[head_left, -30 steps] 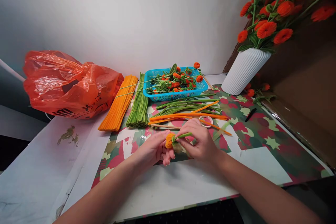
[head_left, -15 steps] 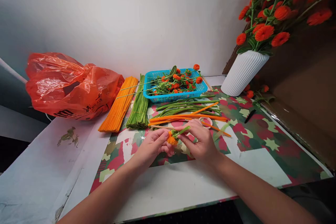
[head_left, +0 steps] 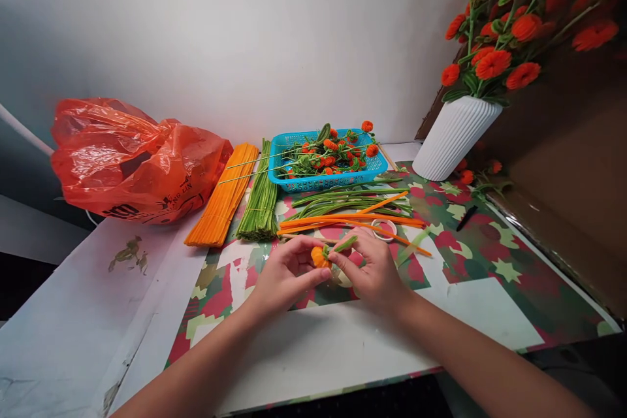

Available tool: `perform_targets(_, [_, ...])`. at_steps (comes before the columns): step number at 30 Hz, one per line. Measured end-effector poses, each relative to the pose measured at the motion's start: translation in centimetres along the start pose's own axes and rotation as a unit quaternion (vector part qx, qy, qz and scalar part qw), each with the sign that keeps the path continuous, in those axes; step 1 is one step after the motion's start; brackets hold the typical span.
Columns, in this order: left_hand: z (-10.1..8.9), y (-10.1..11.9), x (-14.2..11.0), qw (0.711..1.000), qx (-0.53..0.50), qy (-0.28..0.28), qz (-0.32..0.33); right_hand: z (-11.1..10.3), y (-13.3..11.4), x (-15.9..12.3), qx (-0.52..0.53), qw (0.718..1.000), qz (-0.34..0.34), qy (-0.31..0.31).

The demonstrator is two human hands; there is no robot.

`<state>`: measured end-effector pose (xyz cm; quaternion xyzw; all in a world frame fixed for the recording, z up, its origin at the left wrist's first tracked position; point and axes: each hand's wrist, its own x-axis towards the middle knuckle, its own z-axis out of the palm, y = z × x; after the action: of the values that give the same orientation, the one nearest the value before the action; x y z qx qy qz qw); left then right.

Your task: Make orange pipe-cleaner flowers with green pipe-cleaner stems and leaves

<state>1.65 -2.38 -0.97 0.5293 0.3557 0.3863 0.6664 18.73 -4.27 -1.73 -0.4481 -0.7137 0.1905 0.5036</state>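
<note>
Between my hands is a small orange pipe-cleaner flower [head_left: 321, 257] with a green stem end pointing up to the right. My left hand [head_left: 284, 274] has its thumb and fingers closed around the orange head. At the green base, my right hand [head_left: 368, 266] pinches the stem between thumb and fingers. Just beyond my hands lie loose orange pipe cleaners [head_left: 313, 223] and loose green pipe cleaners [head_left: 343, 201]. A white ring, like a tape roll [head_left: 385, 230], rests beside my right hand's fingers.
A blue basket [head_left: 323, 185] of orange flowers stands at the back. To its left are a green bundle [head_left: 258, 209], an orange bundle [head_left: 223, 199] and a red plastic bag [head_left: 132, 163]. A white vase [head_left: 455, 137] with flowers leans at right, near a dark tool [head_left: 467, 217].
The flower head has turned, so its rounded orange side shows more. My left thumb has moved down to its underside, with the fingers now above it. My right hand has barely moved.
</note>
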Motion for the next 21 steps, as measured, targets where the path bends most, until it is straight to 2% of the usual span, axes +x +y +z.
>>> perform_targets(5, [-0.41, -0.27, 0.37, 0.995, -0.039, -0.047, -0.081, -0.16, 0.06, 0.12, 0.038, 0.999, -0.015, -0.016])
perform_targets(10, [-0.71, -0.65, 0.42, 0.981, -0.106, -0.056, -0.155, -0.01, 0.51, -0.03, 0.057, 0.997, -0.054, -0.023])
perform_targets(15, [-0.66, -0.68, 0.35, 0.969, -0.103, -0.083, -0.207, 0.13, 0.42, -0.14, 0.034, 0.997, -0.068, -0.027])
perform_targets(17, [-0.64, -0.68, 0.26, 0.979, -0.085, -0.075, -0.169, 0.20, 0.29, -0.18, 0.016, 0.998, -0.058, -0.020])
perform_targets(19, [-0.59, -0.61, 0.10, 0.995, -0.047, -0.037, -0.075, 0.27, 0.15, -0.21, 0.003, 0.999, -0.041, -0.007])
perform_targets(21, [-0.50, -0.46, -0.12, 1.000, 0.019, -0.005, 0.018, 0.31, 0.05, -0.20, -0.004, 1.000, -0.027, 0.001])
